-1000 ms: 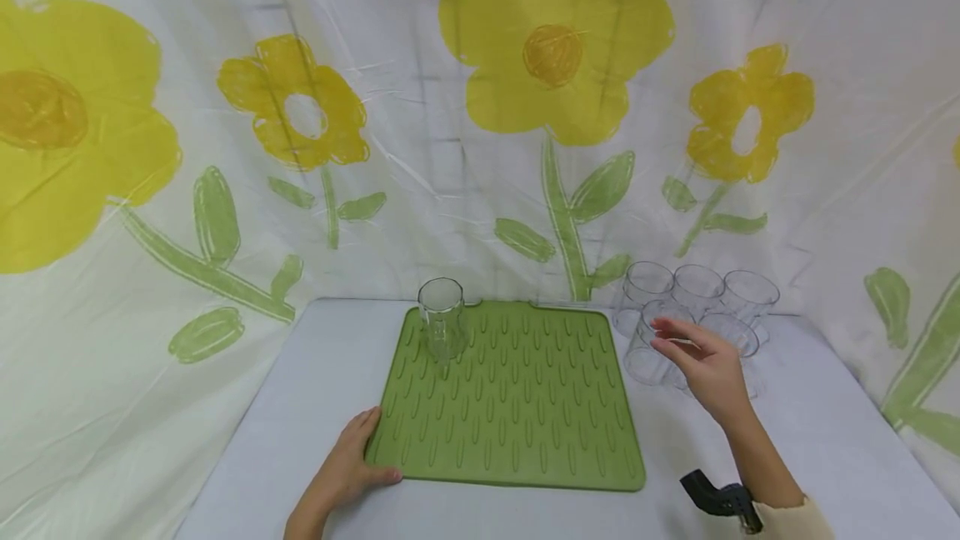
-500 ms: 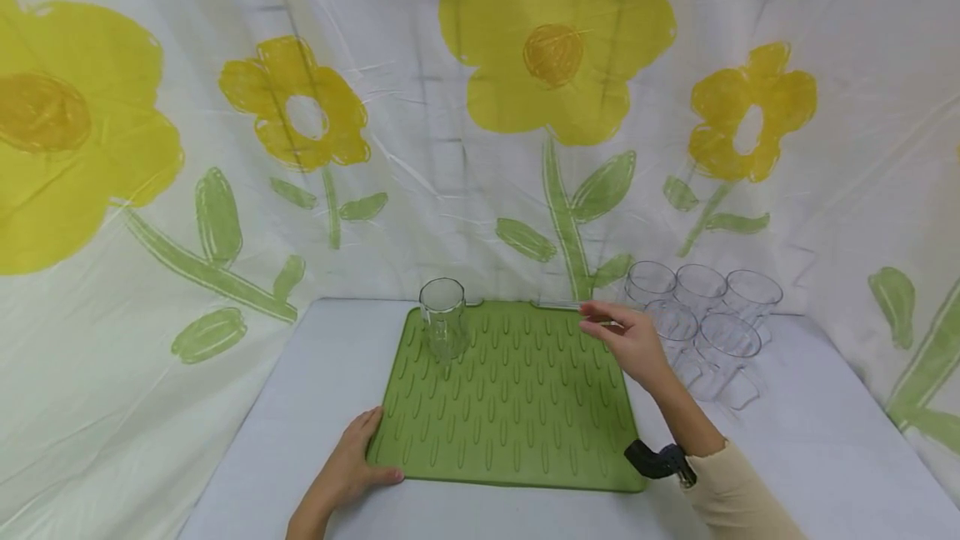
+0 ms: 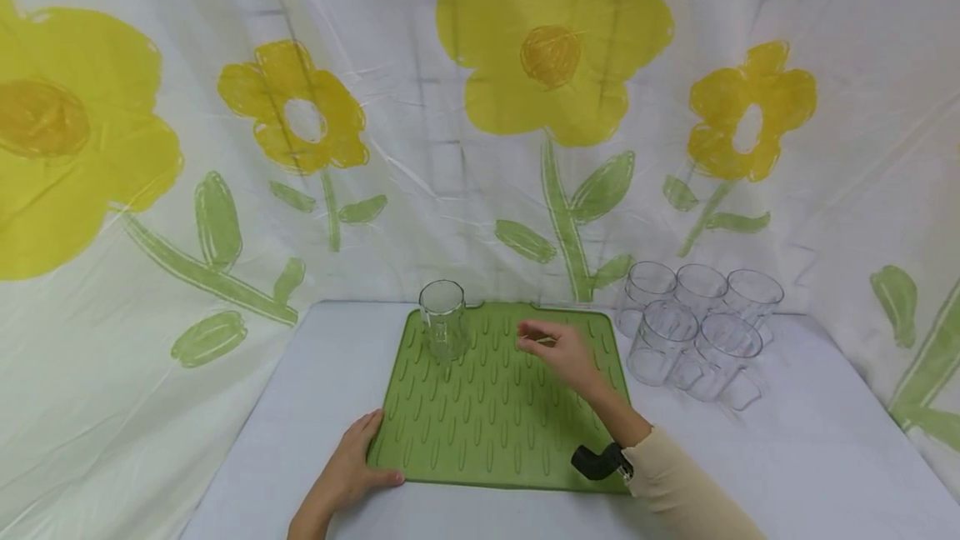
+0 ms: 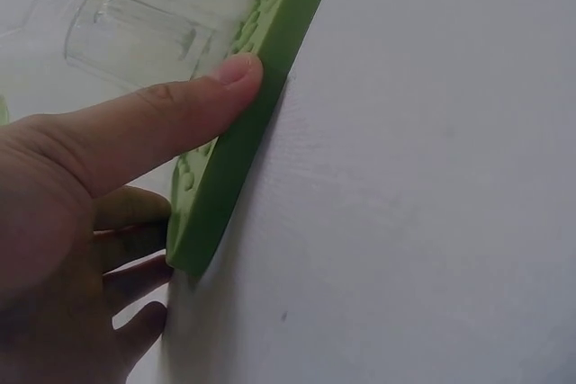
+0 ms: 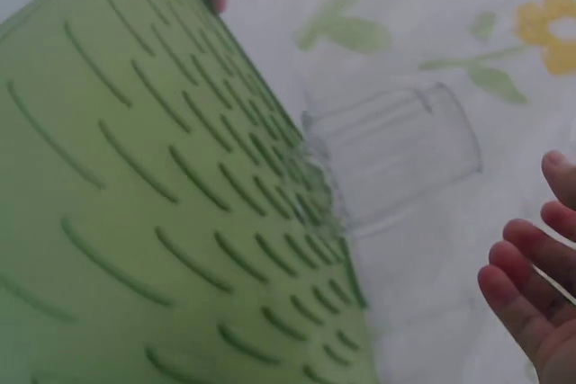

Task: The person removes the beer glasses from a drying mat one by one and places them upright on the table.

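A green ridged mat lies on the table. My left hand rests at its near left corner; in the left wrist view the thumb lies over the mat's edge, while the other fingers are beside the corner. One clear glass mug stands upright at the mat's far left. My right hand hovers above the right half of the mat, to the right of that mug and apart from it. Nothing is in its loosely bent fingers, as the right wrist view shows.
Several more clear glass mugs stand upright, close together, on the white table right of the mat. A white curtain with yellow flowers hangs behind the table's back edge.
From beside the group of mugs, my right hand has moved left, without anything in it, to above the mat. My left hand has stayed at the corner, and the mugs have not moved.
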`<action>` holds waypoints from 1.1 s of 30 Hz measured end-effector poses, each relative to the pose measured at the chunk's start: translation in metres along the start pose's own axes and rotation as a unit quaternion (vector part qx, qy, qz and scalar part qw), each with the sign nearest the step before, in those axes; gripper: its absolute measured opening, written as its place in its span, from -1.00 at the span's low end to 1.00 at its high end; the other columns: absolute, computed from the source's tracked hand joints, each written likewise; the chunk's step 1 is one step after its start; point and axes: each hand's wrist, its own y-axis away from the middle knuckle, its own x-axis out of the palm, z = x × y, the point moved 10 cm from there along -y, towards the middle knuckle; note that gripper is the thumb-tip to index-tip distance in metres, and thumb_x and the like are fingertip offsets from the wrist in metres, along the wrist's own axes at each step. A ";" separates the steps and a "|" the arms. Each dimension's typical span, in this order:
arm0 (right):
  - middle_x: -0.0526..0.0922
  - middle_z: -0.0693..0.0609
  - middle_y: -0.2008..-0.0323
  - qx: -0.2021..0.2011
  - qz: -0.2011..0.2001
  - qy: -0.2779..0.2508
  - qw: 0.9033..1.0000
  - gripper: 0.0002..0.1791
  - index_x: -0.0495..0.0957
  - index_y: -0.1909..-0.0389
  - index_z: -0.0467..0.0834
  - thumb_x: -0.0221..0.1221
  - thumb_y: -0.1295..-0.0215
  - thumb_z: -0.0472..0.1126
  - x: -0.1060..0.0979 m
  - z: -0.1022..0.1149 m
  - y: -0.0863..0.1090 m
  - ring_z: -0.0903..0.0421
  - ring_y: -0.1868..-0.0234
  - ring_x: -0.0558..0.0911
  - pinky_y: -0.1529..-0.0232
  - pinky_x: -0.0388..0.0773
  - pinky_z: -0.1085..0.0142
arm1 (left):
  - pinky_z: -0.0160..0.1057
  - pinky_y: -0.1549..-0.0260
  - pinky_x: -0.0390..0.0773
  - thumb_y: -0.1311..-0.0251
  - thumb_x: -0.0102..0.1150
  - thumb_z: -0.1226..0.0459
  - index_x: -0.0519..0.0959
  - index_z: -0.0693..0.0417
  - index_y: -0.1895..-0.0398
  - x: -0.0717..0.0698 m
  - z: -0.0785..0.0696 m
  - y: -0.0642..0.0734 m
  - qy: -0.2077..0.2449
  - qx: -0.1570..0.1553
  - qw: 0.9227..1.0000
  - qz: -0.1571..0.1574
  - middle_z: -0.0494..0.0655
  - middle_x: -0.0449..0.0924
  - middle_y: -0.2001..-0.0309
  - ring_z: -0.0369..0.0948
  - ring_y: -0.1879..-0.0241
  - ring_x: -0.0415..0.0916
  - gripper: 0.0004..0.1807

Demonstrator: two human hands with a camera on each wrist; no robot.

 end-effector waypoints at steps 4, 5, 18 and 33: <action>0.66 -0.32 0.02 0.013 0.020 -0.016 1.000 -0.60 0.56 -0.10 -0.37 0.24 -0.28 -0.29 0.021 0.001 -0.003 -0.14 0.01 0.66 0.03 0.69 0.29 | 0.31 -0.38 0.12 0.39 0.63 0.12 0.14 0.40 -0.43 0.000 0.000 -0.001 -0.005 0.001 1.000 -0.001 0.41 0.15 -0.41 0.35 -0.41 0.04 0.25; 0.66 -0.32 0.02 0.015 0.025 -0.018 0.999 -0.60 0.56 -0.10 -0.37 0.24 -0.28 -0.29 0.027 -0.002 -0.005 -0.16 0.00 0.66 0.02 0.69 0.27 | 0.32 -0.37 0.13 0.39 0.63 0.12 0.15 0.40 -0.43 0.000 0.000 -0.001 -0.007 0.002 1.000 -0.002 0.41 0.15 -0.41 0.36 -0.41 0.04 0.25; 0.66 -0.33 0.02 0.006 0.066 -0.005 0.998 -0.57 0.55 -0.09 -0.42 0.25 -0.28 -0.24 0.089 -0.020 -0.024 -0.17 0.01 0.67 0.02 0.69 0.27 | 0.31 -0.38 0.12 0.39 0.63 0.11 0.14 0.40 -0.43 0.001 0.002 -0.002 -0.010 -0.001 1.000 0.001 0.40 0.15 -0.42 0.35 -0.41 0.04 0.26; 0.60 -0.42 -0.03 0.001 0.079 -0.082 0.994 -0.61 0.46 -0.14 -0.50 0.13 -0.34 -0.41 0.126 -0.011 -0.024 -0.30 -0.07 0.61 -0.04 0.66 0.31 | 0.30 -0.37 0.15 0.35 0.61 0.09 0.14 0.40 -0.43 0.000 -0.002 0.000 -0.012 -0.001 1.000 0.004 0.40 0.15 -0.41 0.35 -0.41 0.04 0.24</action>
